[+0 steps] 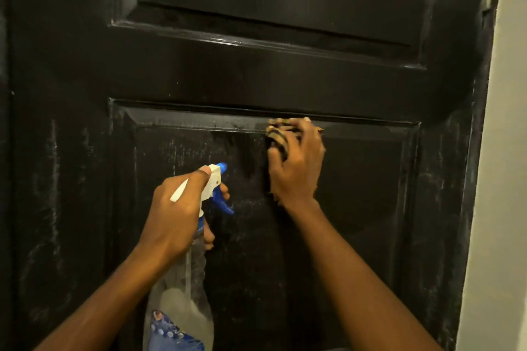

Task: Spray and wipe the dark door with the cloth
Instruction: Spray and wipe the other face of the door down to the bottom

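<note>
— The surface?
— A glossy black panelled door (256, 71) with pale, streaky smears, and a cream wall (504, 151) at its right.
— Hands?
— The right hand (296, 168) clutches a crumpled striped cloth (281, 134) against the lower panel's top edge. The left hand (176, 214) grips a clear plastic spray bottle (182, 302) with a blue trigger.

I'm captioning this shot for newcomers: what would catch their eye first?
The right hand holds a striped cloth against the top edge of the lower panel of the door, mid-frame. Below left of it, the left hand grips a spray bottle, its blue nozzle towards the door. Pale streaks mark the door's left side.
</note>
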